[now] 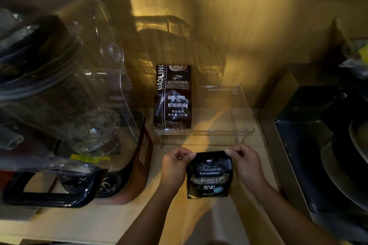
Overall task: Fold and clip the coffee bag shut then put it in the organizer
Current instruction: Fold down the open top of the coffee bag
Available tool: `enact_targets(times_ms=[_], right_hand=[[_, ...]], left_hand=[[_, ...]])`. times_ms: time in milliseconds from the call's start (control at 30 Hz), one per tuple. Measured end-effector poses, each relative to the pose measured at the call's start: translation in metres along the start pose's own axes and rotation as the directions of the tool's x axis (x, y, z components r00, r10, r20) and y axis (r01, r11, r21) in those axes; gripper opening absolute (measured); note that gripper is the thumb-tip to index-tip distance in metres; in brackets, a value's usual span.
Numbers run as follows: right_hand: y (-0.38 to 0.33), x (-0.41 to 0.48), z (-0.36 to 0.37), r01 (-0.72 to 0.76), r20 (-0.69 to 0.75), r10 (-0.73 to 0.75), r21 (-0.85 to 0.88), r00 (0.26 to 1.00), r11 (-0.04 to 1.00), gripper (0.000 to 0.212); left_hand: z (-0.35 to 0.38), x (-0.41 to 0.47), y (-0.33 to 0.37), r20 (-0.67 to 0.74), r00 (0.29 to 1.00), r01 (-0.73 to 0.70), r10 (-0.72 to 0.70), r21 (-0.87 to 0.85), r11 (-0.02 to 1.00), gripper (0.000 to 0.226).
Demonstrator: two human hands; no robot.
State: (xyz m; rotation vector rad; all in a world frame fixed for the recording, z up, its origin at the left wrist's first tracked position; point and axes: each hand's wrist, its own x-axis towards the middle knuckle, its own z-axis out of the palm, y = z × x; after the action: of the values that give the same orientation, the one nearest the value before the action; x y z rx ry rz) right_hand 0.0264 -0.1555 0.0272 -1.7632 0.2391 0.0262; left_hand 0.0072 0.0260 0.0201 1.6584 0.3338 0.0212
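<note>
A small black coffee bag (209, 177) with "Treasure Blue Mountain" print stands upright on the wooden counter, front facing me. My left hand (174, 167) pinches its top left corner and my right hand (247, 165) pinches its top right corner; the top edge looks folded over. Just behind the bag sits the clear plastic organizer (242, 123). A taller dark coffee bag (172, 97) marked "Baked Coffee" stands in the organizer's left end. I see no clip in view.
A blender with a clear jug (65, 77) and black handle (49, 199) fills the left side. A black cooktop with pans (328, 145) lies to the right. A wooden wall rises behind the organizer.
</note>
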Motion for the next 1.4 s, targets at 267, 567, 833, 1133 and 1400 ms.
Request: enact_targets(times_ms=[267,567,833,1133,1400], right_hand=[[-0.002,0.008,0.002,-0.329,0.141,0.308,0.168,0.941,0.929,0.018],[-0.016,-0.001,-0.006,-0.526,0.306,0.451,0.232,0.838,0.818,0.031],[-0.014,0.001,0.011,-0.670,0.177,0.651,0.310,0.738,0.675,0.003],[-0.015,0.016,0.002,-0.597,0.210,0.562,0.190,0.800,0.779,0.014],[-0.020,0.003,0.016,-0.478,0.064,0.505,0.441,0.861,0.759,0.021]], left_hand=[[0.011,-0.004,0.007,0.090,0.965,0.251,-0.245,-0.060,0.966,0.008],[0.014,-0.011,0.015,0.120,0.871,0.490,-0.476,-0.269,0.830,0.014],[0.020,-0.005,0.019,0.177,0.664,0.732,-0.727,-0.355,0.581,0.012],[0.006,0.007,0.021,-0.018,0.835,0.545,-0.550,-0.114,0.831,0.017],[0.011,0.004,0.013,-0.120,0.858,0.434,-0.500,-0.353,0.829,0.020]])
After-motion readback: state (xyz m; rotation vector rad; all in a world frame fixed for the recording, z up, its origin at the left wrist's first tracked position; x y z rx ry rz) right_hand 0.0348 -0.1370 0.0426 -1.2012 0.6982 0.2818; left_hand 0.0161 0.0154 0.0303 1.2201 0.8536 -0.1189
